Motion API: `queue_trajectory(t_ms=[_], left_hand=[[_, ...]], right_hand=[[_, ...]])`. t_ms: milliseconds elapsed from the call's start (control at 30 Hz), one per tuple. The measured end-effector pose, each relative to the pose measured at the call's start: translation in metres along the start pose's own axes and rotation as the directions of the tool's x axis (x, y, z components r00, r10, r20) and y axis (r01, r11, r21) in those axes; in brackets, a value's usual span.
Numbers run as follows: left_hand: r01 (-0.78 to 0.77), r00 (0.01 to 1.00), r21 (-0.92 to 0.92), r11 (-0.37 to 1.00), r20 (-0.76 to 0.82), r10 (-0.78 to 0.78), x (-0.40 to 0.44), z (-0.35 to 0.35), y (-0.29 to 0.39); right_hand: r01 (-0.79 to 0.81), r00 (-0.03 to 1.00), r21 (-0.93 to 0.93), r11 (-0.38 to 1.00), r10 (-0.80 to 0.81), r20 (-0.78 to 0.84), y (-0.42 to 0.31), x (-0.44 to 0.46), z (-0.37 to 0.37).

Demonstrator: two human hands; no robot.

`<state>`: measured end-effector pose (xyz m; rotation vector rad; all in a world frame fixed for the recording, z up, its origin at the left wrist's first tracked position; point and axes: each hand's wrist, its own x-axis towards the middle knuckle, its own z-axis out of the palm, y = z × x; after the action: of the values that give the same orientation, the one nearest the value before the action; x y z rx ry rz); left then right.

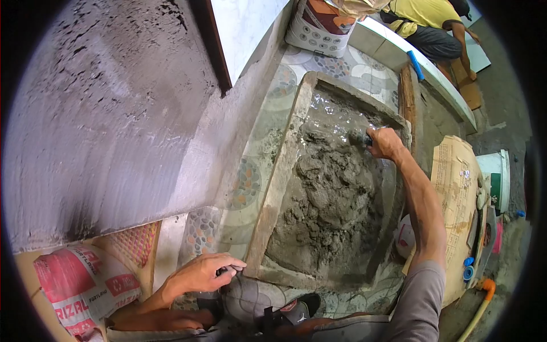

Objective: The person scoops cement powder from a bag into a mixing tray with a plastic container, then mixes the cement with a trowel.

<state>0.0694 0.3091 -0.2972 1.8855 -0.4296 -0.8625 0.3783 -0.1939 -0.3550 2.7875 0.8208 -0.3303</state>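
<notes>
Head view: right hand (386, 142) was clenched around a grey-smeared tool (359, 137), mostly hidden, above wet mix (336, 176). Mix lay inside a shallow frame (279, 171) on tiled floor (245, 182). Left hand (208, 272) hung near the frame's corner, fingers curled; contents couldn't be told.

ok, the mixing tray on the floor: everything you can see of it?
The mixing tray is a shallow rectangle with raised, straight sides that look like wood, grey-brown and caked with cement. It lies flat on the patterned tile floor. Wet grey mix hides its bottom: lumpy in the middle, glossy at the far end. The right hand is closed at the mix, by the far right corner. The left hand is by the near left corner; contact is unclear.
</notes>
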Motion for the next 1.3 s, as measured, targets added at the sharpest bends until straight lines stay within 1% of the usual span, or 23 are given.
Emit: queue_trajectory(t_ms=[33, 100, 167, 267, 367, 467, 533, 567, 667, 700, 733, 800, 833, 900, 933, 967, 1033, 1067, 1167, 1233, 1300], left_hand=[[-0.003, 1.000, 0.007, 1.000, -0.007, 0.003, -0.001, 0.001, -0.001], [-0.015, 1.000, 0.007, 1.000, -0.022, 0.015, -0.002, 0.001, -0.001], [-0.025, 0.999, 0.009, 1.000, -0.024, 0.026, -0.001, 0.002, -0.001], [-0.047, 0.999, 0.018, 0.999, -0.008, 0.047, 0.004, 0.000, 0.002], [-0.068, 0.998, 0.011, 0.998, 0.019, 0.067, 0.008, -0.001, 0.005], [-0.123, 0.992, 0.012, 0.992, 0.005, 0.123, 0.013, -0.003, 0.004], [-0.166, 0.986, 0.009, 0.986, -0.014, 0.166, 0.017, -0.002, 0.001], [-0.166, 0.986, 0.013, 0.986, 0.002, 0.166, 0.019, -0.004, 0.004], [-0.164, 0.985, 0.013, 0.986, 0.047, 0.164, 0.024, -0.007, 0.012], [-0.167, 0.984, 0.010, 0.986, 0.059, 0.167, 0.026, -0.007, 0.014], [-0.169, 0.983, 0.008, 0.986, 0.071, 0.168, 0.026, -0.007, 0.015], [-0.221, 0.973, -0.004, 0.975, 0.059, 0.221, 0.028, -0.002, 0.008], [-0.251, 0.967, -0.008, 0.968, 0.052, 0.251, 0.030, 0.001, 0.006], [-0.245, 0.968, -0.004, 0.969, 0.053, 0.245, 0.029, 0.003, 0.007], [-0.241, 0.969, -0.001, 0.971, 0.051, 0.241, 0.030, 0.003, 0.008], [-0.203, 0.977, 0.013, 0.979, 0.065, 0.202, 0.028, 0.001, 0.011], [-0.128, 0.989, 0.046, 0.991, 0.084, 0.124, 0.024, -0.006, 0.019], [-0.111, 0.993, 0.049, 0.993, 0.056, 0.108, 0.021, -0.007, 0.018], [-0.052, 0.998, 0.033, 0.998, -0.018, 0.052, 0.009, -0.010, 0.006], [-0.016, 0.999, -0.010, 1.000, -0.048, 0.016, 0.003, -0.013, -0.003], [0.033, 0.999, 0.004, 0.999, -0.018, -0.033, 0.002, -0.016, -0.006]], right_hand=[[0.008, 1.000, 0.025, 1.000, -0.007, -0.025, -0.001, -0.008, 0.002], [0.051, 0.999, 0.015, 0.999, -0.051, 0.004, -0.005, -0.023, -0.004], [0.065, 0.995, 0.003, 0.998, -0.065, 0.071, -0.022, -0.043, -0.032], [0.186, 0.982, 0.032, 0.982, -0.185, -0.026, -0.024, -0.075, -0.045], [0.195, 0.979, -0.012, 0.981, -0.195, -0.053, -0.043, -0.115, -0.069], [0.146, 0.989, -0.143, 0.979, -0.139, 0.060, -0.083, -0.152, -0.100], [0.108, 0.987, -0.305, 0.946, -0.066, 0.146, -0.114, -0.177, -0.125], [0.095, 0.983, -0.386, 0.918, -0.025, 0.181, -0.124, -0.187, -0.138], [0.052, 0.995, -0.497, 0.866, -0.001, 0.102, -0.130, -0.210, -0.165], [-0.023, 0.997, -0.482, 0.876, 0.057, 0.055, -0.125, -0.216, -0.166], [-0.116, 0.986, -0.450, 0.885, 0.158, 0.058, -0.122, -0.215, -0.165], [-0.304, 0.932, -0.389, 0.870, 0.357, 0.070, -0.113, -0.206, -0.162], [-0.391, 0.893, -0.290, 0.873, 0.437, 0.111, -0.109, -0.193, -0.159], [-0.555, 0.799, -0.158, 0.817, 0.576, 0.172, -0.096, -0.159, -0.133], [-0.616, 0.767, -0.113, 0.780, 0.626, 0.141, -0.084, -0.140, -0.108], [-0.672, 0.729, -0.065, 0.738, 0.674, 0.119, -0.073, -0.124, -0.080], [-0.717, 0.693, -0.024, 0.697, 0.716, 0.087, -0.057, -0.096, -0.039], [-0.736, 0.675, -0.004, 0.677, 0.734, 0.075, -0.051, -0.088, -0.026], [-0.774, 0.628, 0.022, 0.633, 0.762, 0.157, -0.045, -0.083, -0.003], [-0.771, 0.633, 0.030, 0.636, 0.762, 0.140, -0.042, -0.084, 0.012], [-0.761, 0.648, 0.039, 0.648, 0.754, 0.111, -0.044, -0.078, 0.023]])
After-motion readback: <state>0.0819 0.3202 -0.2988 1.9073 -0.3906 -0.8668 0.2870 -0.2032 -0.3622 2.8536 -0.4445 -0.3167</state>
